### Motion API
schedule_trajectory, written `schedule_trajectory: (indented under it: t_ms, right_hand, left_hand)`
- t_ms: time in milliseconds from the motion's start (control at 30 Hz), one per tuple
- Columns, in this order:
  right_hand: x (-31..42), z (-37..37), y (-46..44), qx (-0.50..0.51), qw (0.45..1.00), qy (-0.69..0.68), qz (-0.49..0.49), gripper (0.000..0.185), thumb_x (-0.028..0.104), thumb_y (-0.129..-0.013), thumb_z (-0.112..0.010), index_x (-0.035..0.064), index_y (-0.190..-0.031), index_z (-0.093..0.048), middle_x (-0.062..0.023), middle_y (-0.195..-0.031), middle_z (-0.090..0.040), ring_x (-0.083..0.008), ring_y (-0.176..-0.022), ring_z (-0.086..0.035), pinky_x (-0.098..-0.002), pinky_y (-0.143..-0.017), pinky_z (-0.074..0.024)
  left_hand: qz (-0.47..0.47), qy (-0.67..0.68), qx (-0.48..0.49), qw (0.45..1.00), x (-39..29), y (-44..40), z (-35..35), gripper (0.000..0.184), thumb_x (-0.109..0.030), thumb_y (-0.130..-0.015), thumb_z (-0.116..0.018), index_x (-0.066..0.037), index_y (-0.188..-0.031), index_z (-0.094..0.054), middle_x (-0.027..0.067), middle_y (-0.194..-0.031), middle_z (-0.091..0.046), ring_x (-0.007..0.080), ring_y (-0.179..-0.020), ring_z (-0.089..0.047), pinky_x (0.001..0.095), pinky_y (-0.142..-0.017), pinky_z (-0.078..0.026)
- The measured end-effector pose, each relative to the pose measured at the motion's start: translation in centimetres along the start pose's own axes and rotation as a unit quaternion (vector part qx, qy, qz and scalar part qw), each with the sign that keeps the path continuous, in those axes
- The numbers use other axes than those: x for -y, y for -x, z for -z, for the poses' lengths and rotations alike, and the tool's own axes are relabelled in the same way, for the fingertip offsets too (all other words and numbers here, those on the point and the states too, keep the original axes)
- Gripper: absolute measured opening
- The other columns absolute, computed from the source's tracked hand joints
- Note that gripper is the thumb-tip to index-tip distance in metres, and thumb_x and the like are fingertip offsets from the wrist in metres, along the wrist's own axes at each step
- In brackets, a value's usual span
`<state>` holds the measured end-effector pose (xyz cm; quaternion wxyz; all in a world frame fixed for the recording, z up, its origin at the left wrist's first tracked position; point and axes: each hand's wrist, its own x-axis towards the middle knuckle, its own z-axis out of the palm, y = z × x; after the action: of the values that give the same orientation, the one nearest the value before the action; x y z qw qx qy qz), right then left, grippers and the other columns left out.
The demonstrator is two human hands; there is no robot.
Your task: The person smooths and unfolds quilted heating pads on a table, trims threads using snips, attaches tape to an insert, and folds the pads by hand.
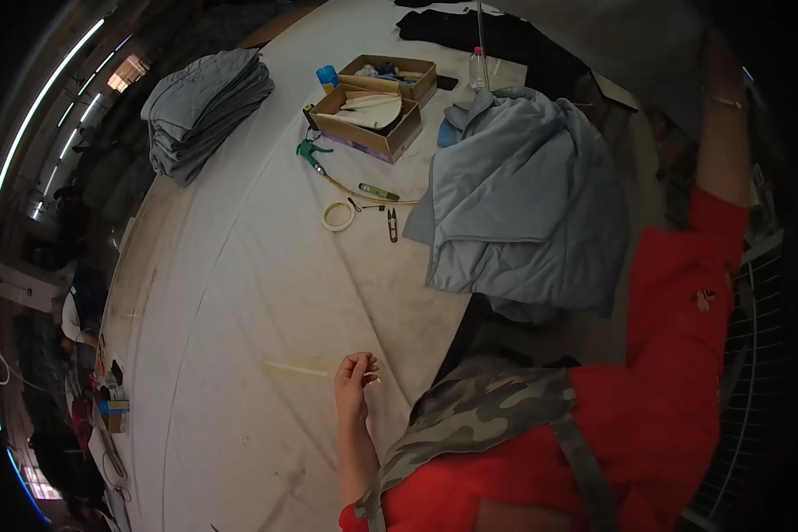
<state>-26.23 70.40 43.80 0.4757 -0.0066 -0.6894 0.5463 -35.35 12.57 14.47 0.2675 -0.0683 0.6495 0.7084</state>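
Observation:
My left hand is over the white cloth-covered table, its fingers curled together in a pinch. Whatever is between them is too small to name; a faint glint shows beside the fingertips. A pale, see-through strip lies on the cloth just left of this hand. My right arm reaches up at the far right, a bracelet at its wrist; the right hand is dark and blurred, its fingers not distinguishable. Nearest to that arm, a crumpled grey-blue quilted cloth lies at the table's right side.
A folded grey stack sits at upper left. Open cardboard boxes stand near a bottle. Closer lie a green air gun, tape roll, green cutter and thread snips. Black cloth lies behind.

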Motion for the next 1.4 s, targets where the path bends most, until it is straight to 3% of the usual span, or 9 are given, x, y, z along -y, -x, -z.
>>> schedule_trajectory:
  t_ms: [133,200,533,567,600,800,867,1067,1400]
  right_hand:
    - [-13.0,-0.1,8.2,0.170,0.968,-0.004,-0.185,0.050,-0.003,-0.063,-0.069,-0.0005,-0.112,-0.054,-0.0113,-0.103,-0.060,-0.0182,-0.092,-0.059,-0.0308,-0.077,-0.0510]
    - [-18.7,-2.3,16.3,0.249,0.876,0.234,-0.341,0.067,0.007,-0.055,-0.078,0.0016,-0.116,-0.051,-0.0058,-0.116,-0.053,-0.0208,-0.114,-0.045,-0.0306,-0.097,-0.0323]
    - [-14.5,-7.1,15.2,0.227,0.876,0.324,-0.275,0.042,0.021,-0.070,-0.072,0.0000,-0.100,-0.052,-0.0079,-0.099,-0.054,-0.0209,-0.095,-0.051,-0.0315,-0.083,-0.0390]
    - [-13.6,-8.9,15.2,0.163,0.911,0.371,-0.078,0.032,0.018,-0.074,-0.069,0.0002,-0.095,-0.052,-0.0074,-0.093,-0.055,-0.0212,-0.088,-0.052,-0.0317,-0.078,-0.0406]
    - [-12.7,-10.9,15.2,0.117,0.913,0.389,-0.036,0.018,0.013,-0.080,-0.063,0.0011,-0.091,-0.053,-0.0078,-0.088,-0.054,-0.0206,-0.083,-0.052,-0.0318,-0.076,-0.0415]
    - [-16.7,-23.8,20.3,0.228,0.966,0.108,-0.049,0.008,0.008,-0.087,-0.053,0.0001,-0.084,-0.054,-0.0038,-0.082,-0.054,-0.0119,-0.075,-0.050,-0.0266,-0.069,-0.0427]
    - [-16.2,-29.3,24.1,0.385,0.889,-0.057,-0.242,0.009,0.007,-0.086,-0.055,-0.0004,-0.081,-0.054,-0.0027,-0.075,-0.053,-0.0114,-0.071,-0.049,-0.0260,-0.066,-0.0420]
    - [-4.7,-43.7,35.7,0.716,0.676,-0.140,0.109,0.013,0.009,-0.072,-0.065,0.0018,-0.080,-0.058,-0.0129,-0.080,-0.058,-0.0281,-0.075,-0.056,-0.0333,-0.066,-0.0440]
    - [9.2,-53.1,57.0,0.824,0.532,-0.174,0.086,0.022,0.012,-0.072,-0.065,0.0041,-0.091,-0.060,-0.0127,-0.089,-0.059,-0.0314,-0.086,-0.055,-0.0372,-0.074,-0.0451]
  left_hand:
    - [0.036,-0.050,0.065,0.996,0.7,-2.2,-6.1,0.021,-0.024,-0.087,-0.054,-0.005,-0.095,-0.059,0.0018,-0.087,-0.061,0.0092,-0.076,-0.055,0.0235,-0.067,-0.042]
    - [0.047,-0.075,0.094,0.992,0.9,-2.7,-6.1,0.022,-0.024,-0.087,-0.054,-0.005,-0.096,-0.059,0.0017,-0.087,-0.061,0.0093,-0.076,-0.055,0.0239,-0.068,-0.042]
    - [0.095,-0.093,0.096,0.986,3.2,-3.8,-5.8,0.022,-0.026,-0.087,-0.055,-0.006,-0.096,-0.058,0.0009,-0.084,-0.060,0.0089,-0.075,-0.054,0.0226,-0.067,-0.042]
    - [0.092,-0.087,0.105,0.986,3.3,-3.5,-5.6,0.023,-0.026,-0.086,-0.055,-0.005,-0.095,-0.058,0.0013,-0.082,-0.060,0.0090,-0.075,-0.053,0.0227,-0.067,-0.042]
    - [0.083,-0.087,0.098,0.988,2.9,-3.0,-5.7,0.023,-0.026,-0.086,-0.055,-0.004,-0.095,-0.058,0.0015,-0.081,-0.059,0.0091,-0.074,-0.053,0.0228,-0.065,-0.042]
    - [0.037,-0.045,0.002,0.998,4.8,0.2,-3.2,0.024,-0.028,-0.085,-0.057,-0.004,-0.089,-0.056,0.0017,-0.077,-0.057,0.0097,-0.070,-0.053,0.0232,-0.060,-0.043]
    - [0.030,-0.012,-0.048,0.998,6.4,1.9,-1.0,0.023,-0.027,-0.085,-0.056,-0.005,-0.092,-0.056,0.0009,-0.079,-0.057,0.0092,-0.073,-0.052,0.0235,-0.062,-0.042]
    - [0.031,0.080,-0.199,0.976,10.0,9.7,4.0,0.026,-0.029,-0.085,-0.056,-0.004,-0.095,-0.055,0.0016,-0.081,-0.057,0.0099,-0.074,-0.053,0.0248,-0.064,-0.043]
    - [-0.098,0.026,-0.304,0.947,17.0,23.3,20.5,0.024,-0.022,-0.086,-0.053,-0.003,-0.100,-0.054,0.0039,-0.090,-0.058,0.0107,-0.079,-0.054,0.0263,-0.072,-0.044]
